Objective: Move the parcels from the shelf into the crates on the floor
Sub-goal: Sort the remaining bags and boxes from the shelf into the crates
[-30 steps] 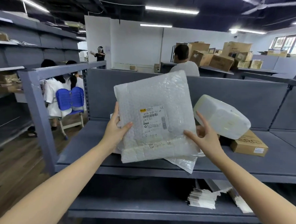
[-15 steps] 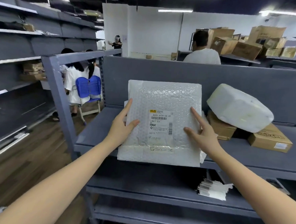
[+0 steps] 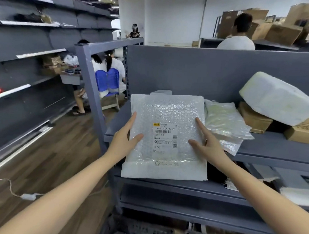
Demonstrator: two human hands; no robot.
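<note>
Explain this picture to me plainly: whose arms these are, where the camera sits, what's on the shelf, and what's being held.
No machine here: a person wears a wide-angle camera on the head, so you see their own bare arms. The left hand and right hand grip the sides of a flat bubble-wrap parcel with a printed label. On the grey metal shelf lie a clear plastic-bagged parcel, brown cardboard boxes and a bulky white wrapped bundle. Dark crates stand below.

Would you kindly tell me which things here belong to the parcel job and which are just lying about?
Part of the job:
bubble-wrap parcel, held by left hand and right hand
clear bag parcel
white wrapped parcel
cardboard boxes
black crates

Just lying about:
blue chair
white cable
</note>
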